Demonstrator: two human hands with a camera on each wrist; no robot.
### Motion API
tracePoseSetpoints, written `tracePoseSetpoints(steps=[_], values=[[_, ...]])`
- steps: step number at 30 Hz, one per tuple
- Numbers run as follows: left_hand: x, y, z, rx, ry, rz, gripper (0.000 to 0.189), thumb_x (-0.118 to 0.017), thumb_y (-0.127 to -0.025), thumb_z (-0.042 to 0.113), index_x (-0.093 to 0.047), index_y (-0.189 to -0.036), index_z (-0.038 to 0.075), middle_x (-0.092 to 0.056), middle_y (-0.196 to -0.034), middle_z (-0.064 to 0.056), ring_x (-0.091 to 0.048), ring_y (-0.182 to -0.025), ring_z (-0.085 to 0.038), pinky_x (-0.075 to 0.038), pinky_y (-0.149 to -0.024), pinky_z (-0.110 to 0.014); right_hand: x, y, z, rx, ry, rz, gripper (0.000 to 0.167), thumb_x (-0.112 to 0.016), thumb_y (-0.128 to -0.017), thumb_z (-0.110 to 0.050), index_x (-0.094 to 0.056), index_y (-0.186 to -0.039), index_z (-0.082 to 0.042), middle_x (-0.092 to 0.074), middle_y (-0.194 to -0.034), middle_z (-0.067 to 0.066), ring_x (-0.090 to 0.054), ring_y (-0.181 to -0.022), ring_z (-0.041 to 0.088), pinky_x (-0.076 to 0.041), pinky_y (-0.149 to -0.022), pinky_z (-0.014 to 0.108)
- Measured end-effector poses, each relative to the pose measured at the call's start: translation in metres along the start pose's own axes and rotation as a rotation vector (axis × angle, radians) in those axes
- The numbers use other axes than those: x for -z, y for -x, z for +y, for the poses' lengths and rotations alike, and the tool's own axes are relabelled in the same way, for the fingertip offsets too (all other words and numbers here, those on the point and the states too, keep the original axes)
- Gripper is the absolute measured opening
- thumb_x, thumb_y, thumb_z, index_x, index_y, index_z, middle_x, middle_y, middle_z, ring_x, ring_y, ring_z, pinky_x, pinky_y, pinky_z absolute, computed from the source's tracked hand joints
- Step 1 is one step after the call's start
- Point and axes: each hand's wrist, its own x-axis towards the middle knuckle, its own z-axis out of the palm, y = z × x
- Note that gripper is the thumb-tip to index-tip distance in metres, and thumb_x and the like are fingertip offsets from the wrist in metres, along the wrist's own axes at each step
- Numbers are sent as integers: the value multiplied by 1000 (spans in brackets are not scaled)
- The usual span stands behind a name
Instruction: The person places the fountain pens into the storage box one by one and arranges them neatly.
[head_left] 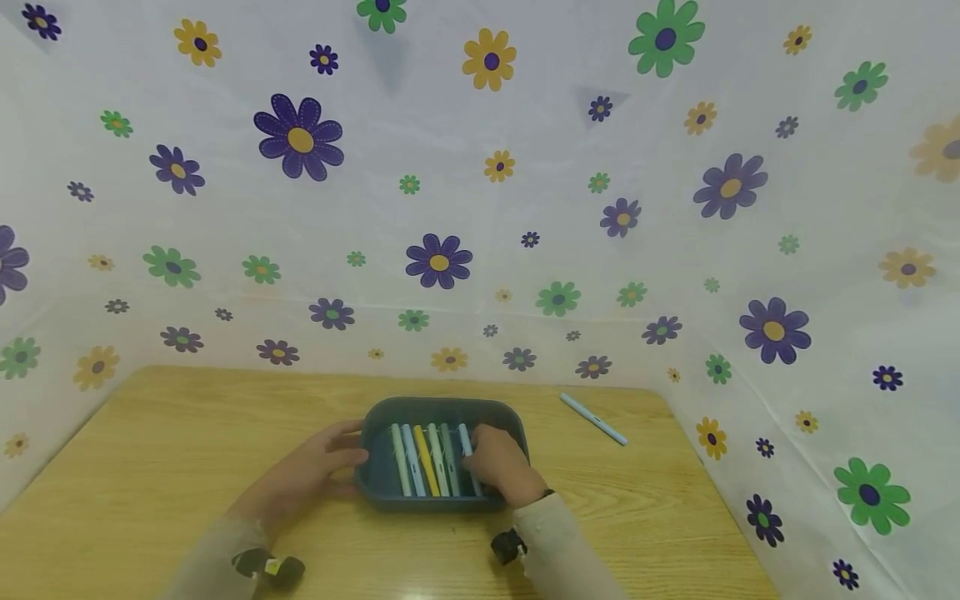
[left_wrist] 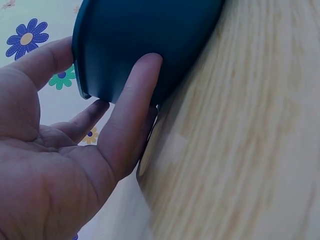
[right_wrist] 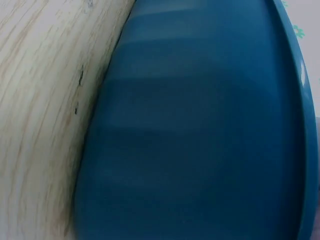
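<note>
A dark blue-green tray (head_left: 442, 504) sits on the table with several pens standing in a slanted row inside it. Among them is a yellow pen (head_left: 426, 461), with pale green and light blue ones beside it. My right hand (head_left: 498, 458) reaches into the tray's right end, its fingers pinching a light blue pen (head_left: 470, 458). The tray's wall (right_wrist: 190, 125) hides that hand in the right wrist view. At the other end, my left hand (head_left: 333, 454) touches the tray's outer side with extended, spread fingers (left_wrist: 145, 75).
Another light blue pen (head_left: 593, 418) lies alone on the wooden table (head_left: 225, 433), right of the tray. A white sheet printed with flowers (head_left: 450, 200) surrounds the table at the back and sides.
</note>
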Motion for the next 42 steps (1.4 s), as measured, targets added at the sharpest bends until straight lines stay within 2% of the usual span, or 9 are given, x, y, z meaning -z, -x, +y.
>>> tracePoseSetpoints(steps=[4, 10, 14, 20, 25, 29, 32, 37, 42], values=[[0, -1, 1, 1, 2, 4, 69, -66, -101, 25, -33, -161, 14, -29, -164, -26, -50, -137, -45, -59, -98, -51, 2, 2, 0, -9, -38, -33, 17, -73, -90, -8, -61, -99, 2, -59, -77, 9, -58, -53, 19, -50, -45, 31], [-2, 0, 3, 1, 0, 5, 71, -67, -101, 25, -32, -161, 12, -28, -163, -27, -49, -138, -47, -59, -98, -51, 2, -1, 2, -16, -118, -60, 30, -73, -92, -7, -62, -116, 7, -64, -94, 15, -63, -55, 20, -57, -48, 33], [-2, 1, 4, -1, -3, 7, 70, -66, -101, 24, -32, -161, 11, -28, -163, -28, -50, -137, -46, -59, -98, -51, 0, -3, 2, -18, -168, -82, 30, -73, -93, -7, -61, -117, 7, -63, -92, 14, -64, -54, 19, -58, -49, 31], [-2, 0, 3, -11, 3, -11, 71, -64, -103, 23, -28, -162, 8, -26, -163, -32, -51, -135, -47, -59, -98, -52, -3, -2, 3, 7, -182, -86, 29, -72, -93, -6, -60, -116, 7, -61, -88, 13, -64, -54, 21, -59, -50, 34], [-3, 1, 4, -2, -6, 6, 72, -66, -101, 24, -30, -161, 9, -27, -163, -30, -52, -135, -46, -59, -97, -51, -1, 1, 0, 18, -151, -68, 32, -74, -92, -8, -61, -117, 7, -65, -97, 17, -65, -55, 22, -59, -54, 35], [-2, 2, 4, -3, 1, 1, 72, -66, -102, 23, -28, -162, 8, -26, -163, -31, -52, -134, -46, -59, -98, -51, 3, 5, -3, 68, -56, -15, 31, -76, -92, -14, -62, -114, 2, -67, -100, 15, -64, -65, 19, -57, -62, 37], [-2, 2, 3, -10, 7, -12, 73, -65, -102, 22, -26, -162, 6, -24, -163, -33, -53, -133, -47, -59, -98, -52, 11, 8, -2, 140, -26, 30, 34, -75, -94, -18, -62, -121, -2, -69, -98, 10, -64, -76, 20, -57, -67, 40], [-2, 1, 2, -9, 5, -13, 73, -65, -102, 24, -27, -162, 7, -25, -162, -33, -54, -132, -46, -59, -98, -52, 27, 16, 11, 239, -78, 125, 39, -70, -99, -21, -60, -135, -7, -70, -98, 1, -66, -84, 17, -58, -71, 37], [-2, 0, 2, -1, 19, -5, 72, -66, -101, 23, -29, -162, 9, -26, -163, -31, -55, -132, -46, -59, -98, -52, 39, 24, 32, 230, -170, 306, 44, -72, -99, -22, -58, -140, -13, -68, -97, -3, -64, -82, 13, -56, -67, 32]])
